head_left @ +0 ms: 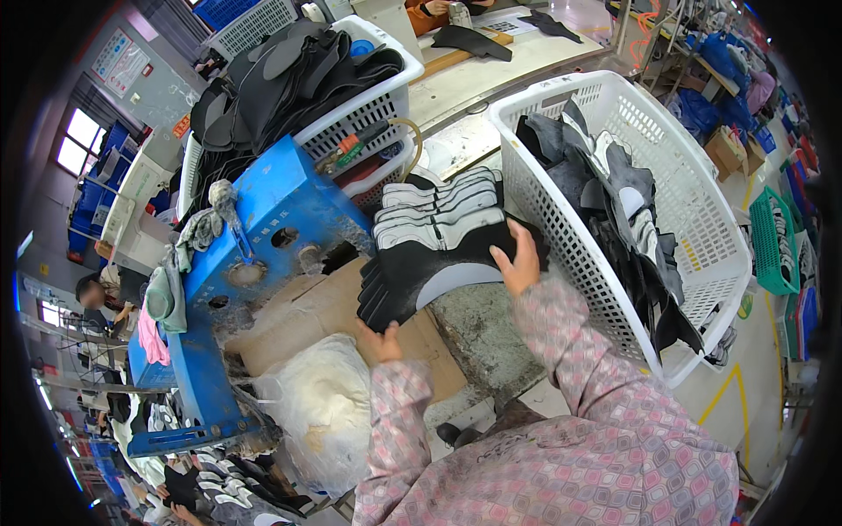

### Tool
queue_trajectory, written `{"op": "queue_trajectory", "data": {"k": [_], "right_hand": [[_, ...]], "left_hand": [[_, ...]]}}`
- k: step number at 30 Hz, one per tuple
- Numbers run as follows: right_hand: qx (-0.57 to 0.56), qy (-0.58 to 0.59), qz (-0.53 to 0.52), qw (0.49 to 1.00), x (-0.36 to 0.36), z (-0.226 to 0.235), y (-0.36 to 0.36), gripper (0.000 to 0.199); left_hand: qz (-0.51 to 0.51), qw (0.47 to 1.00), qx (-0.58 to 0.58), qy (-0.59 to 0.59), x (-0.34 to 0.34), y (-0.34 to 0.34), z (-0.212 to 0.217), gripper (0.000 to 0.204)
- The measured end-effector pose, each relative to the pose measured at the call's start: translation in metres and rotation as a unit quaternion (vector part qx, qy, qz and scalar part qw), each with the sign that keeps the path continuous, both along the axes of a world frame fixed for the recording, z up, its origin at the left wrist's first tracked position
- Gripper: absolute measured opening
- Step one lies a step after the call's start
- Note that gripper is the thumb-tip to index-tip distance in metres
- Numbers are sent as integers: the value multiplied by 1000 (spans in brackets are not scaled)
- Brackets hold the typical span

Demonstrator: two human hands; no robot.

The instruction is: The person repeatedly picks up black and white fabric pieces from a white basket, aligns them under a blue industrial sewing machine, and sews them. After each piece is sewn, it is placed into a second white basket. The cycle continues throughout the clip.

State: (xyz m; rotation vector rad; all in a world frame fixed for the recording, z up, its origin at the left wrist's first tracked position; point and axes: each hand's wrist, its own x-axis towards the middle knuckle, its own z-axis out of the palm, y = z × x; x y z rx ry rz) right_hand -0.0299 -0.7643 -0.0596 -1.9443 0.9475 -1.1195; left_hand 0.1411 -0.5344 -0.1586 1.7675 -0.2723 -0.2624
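1. Landmark: the big white basket (702,228) to the person's right. It holds a deep heap of black and grey cut shoe-upper pieces (614,210), so by my read plenty of stock is not yet handled.
2. A second white basket (368,105), well left of and behind the landmark basket, is piled high with black pieces (289,70). Can't tell whether that pile is finished or waiting.
3. Blue machine stand (263,219) sits left of the landmark basket, with rags (206,223) draped on it. Flat cardboard (298,320) and a white bag (324,403) lie below it.
4. Just left of the landmark basket's wall lies a row of white-and-black pieces (438,210), fanned and overlapping. They look already laid out.
5. In front of that row, a fanned stack of black pieces (421,272) rests on the bench, touching the basket's near wall. This is the batch in hand; judged mid-way, gathered but not yet moved anywhere.
6. Right hand (519,261): forearm reaches forward along the basket wall, palm down, fingers spread flat on the stack's right end. It presses rather than clamps.
7. Left hand (379,340): at the stack's lower left edge, farthest from the basket, fingers tucked at or under the edge. Whether it actually grips, I cannot tell.
8. The hands are apart, one at each end of the stack.
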Motion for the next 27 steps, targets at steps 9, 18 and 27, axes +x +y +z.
{"op": "queue_trajectory", "data": {"k": [9, 18, 27], "right_hand": [[111, -111, 91, 983, -97, 112, 72, 12], [414, -92, 119, 898, -72, 43, 211, 9], [445, -28, 213, 870, -2, -4, 348, 12]], "left_hand": [[-24, 912, -282, 297, -111, 60, 122, 52], [150, 840, -372, 365, -153, 250, 120, 35], [251, 896, -308, 200, -124, 408, 121, 35]]}}
